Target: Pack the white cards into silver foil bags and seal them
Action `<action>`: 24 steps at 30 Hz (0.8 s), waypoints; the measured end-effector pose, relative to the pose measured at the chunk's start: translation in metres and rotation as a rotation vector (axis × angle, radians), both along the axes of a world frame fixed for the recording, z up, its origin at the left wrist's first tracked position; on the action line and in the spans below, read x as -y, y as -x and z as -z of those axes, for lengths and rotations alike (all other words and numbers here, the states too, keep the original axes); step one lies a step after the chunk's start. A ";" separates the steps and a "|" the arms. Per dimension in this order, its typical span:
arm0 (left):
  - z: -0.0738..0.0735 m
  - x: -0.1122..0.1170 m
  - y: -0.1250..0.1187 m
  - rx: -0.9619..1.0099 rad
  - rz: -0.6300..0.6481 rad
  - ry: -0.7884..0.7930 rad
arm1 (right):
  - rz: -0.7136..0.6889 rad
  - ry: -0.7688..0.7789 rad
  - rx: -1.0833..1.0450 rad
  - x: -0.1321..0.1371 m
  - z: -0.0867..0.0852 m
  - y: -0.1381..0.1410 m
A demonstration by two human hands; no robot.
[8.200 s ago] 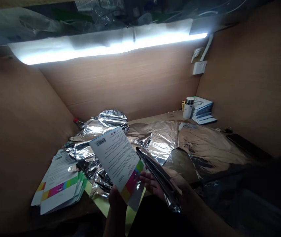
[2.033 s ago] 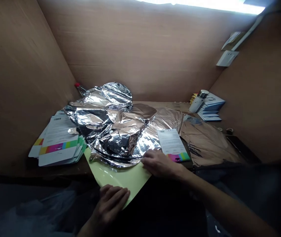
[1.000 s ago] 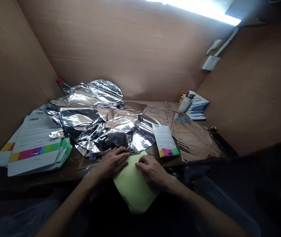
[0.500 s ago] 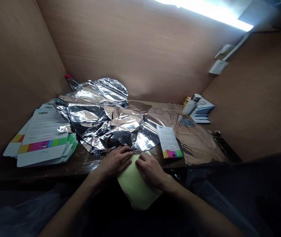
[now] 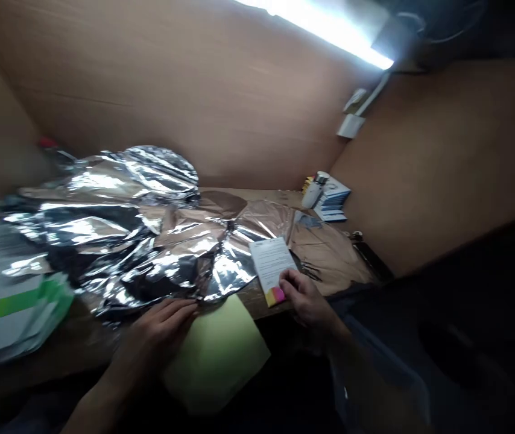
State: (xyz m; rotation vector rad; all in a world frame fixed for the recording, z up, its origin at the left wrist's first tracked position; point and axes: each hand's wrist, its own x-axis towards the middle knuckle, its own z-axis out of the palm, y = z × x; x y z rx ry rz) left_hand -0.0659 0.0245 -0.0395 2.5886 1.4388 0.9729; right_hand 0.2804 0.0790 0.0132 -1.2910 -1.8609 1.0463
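right grip (image 5: 308, 300) half-curled against lower edge of printed card (image 5: 270, 264) (firm hold unclear) | card's long axis points away from it, across worktop (image 5: 251, 295) | left grip (image 5: 154, 337) open, farther, at silver foil (image 5: 117, 235)

Wooden bench (image 5: 275, 196), crumpled silver foil (image 5: 117, 241), pale green sheet (image 5: 212, 355), printed card (image 5: 271, 262), blue booklets (image 5: 332, 202)

Two hands: left (image 5: 155, 337), right (image 5: 307, 304). One printed card (image 5: 272, 269). One pale green sheet (image 5: 214, 355). One stack of printed cartons (image 5: 4, 301). One stack of blue booklets (image 5: 333, 202). One white flask (image 5: 312, 194). One wall switch plate (image 5: 350, 126). One light strip (image 5: 321, 24). Foil sheets (image 5: 149, 253) several, exact count hidden by overlap.
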 end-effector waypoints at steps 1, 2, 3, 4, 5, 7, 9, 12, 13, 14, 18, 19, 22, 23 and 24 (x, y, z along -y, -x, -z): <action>-0.004 -0.001 -0.010 0.037 0.008 -0.049 | 0.025 0.029 0.041 -0.009 -0.001 -0.015; -0.009 -0.004 -0.023 0.060 0.040 -0.082 | 0.033 0.048 0.111 -0.017 -0.001 -0.028; -0.014 -0.008 -0.039 0.066 0.091 -0.104 | 0.036 0.055 0.192 -0.025 0.000 -0.037; -0.018 -0.012 -0.057 0.051 0.153 -0.109 | 0.035 0.056 0.273 -0.032 0.002 -0.044; -0.021 -0.018 -0.076 0.023 0.212 -0.101 | 0.036 0.053 0.343 -0.037 0.004 -0.049; -0.021 -0.030 -0.112 -0.041 0.290 -0.070 | 0.039 0.040 0.434 -0.044 0.008 -0.051; -0.013 -0.043 -0.139 -0.083 0.312 -0.038 | 0.039 0.032 0.494 -0.047 0.012 -0.048; 0.002 -0.058 -0.158 -0.101 0.322 -0.002 | 0.050 0.023 0.583 -0.047 0.018 -0.042; 0.005 -0.061 -0.161 -0.100 0.326 0.014 | 0.064 0.019 0.608 -0.046 0.020 -0.041; 0.007 -0.062 -0.162 -0.100 0.329 0.037 | 0.081 0.016 0.629 -0.044 0.022 -0.039; 0.006 -0.060 -0.167 -0.158 0.301 0.142 | 0.143 0.000 0.671 -0.039 0.028 -0.036; 0.005 -0.059 -0.169 -0.174 0.285 0.153 | 0.151 -0.002 0.665 -0.039 0.028 -0.038; 0.006 -0.053 -0.184 -0.199 0.214 0.129 | 0.224 -0.015 0.635 -0.042 0.026 -0.047; 0.008 -0.051 -0.190 -0.204 0.177 0.108 | 0.267 -0.017 0.631 -0.044 0.025 -0.050; 0.010 -0.049 -0.197 -0.211 0.135 0.085 | 0.310 -0.015 0.630 -0.045 0.024 -0.054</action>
